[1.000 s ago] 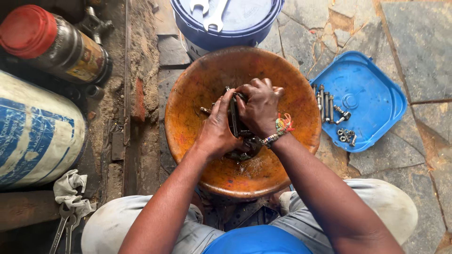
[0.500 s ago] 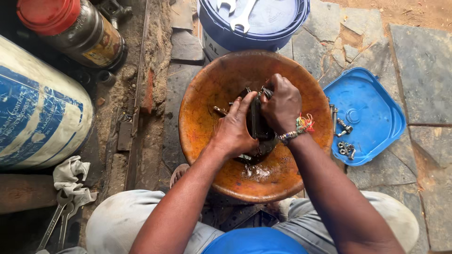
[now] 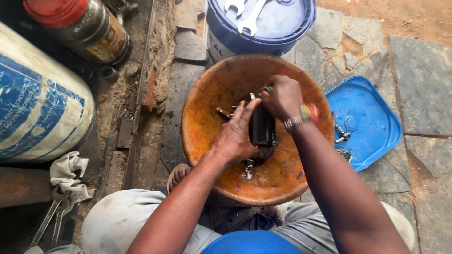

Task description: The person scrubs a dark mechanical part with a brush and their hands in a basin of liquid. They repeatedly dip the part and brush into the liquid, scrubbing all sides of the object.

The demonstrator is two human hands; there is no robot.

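on cracked stone paving [image 3: 423,80], an orange basin [image 3: 207,122] sits beside a blue lid [image 3: 372,117].

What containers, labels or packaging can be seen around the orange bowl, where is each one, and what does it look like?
Large drum: far left, lying on its side, white with blue printed bands.
Can: top left, lying down, dark metal, red cap, yellowish label.
Blue bucket: top centre, behind the orange bowl, lidded, white lettering on its wall, spanners on top.
Blue lid: right of the bowl, on the stone floor, holding small metal parts.
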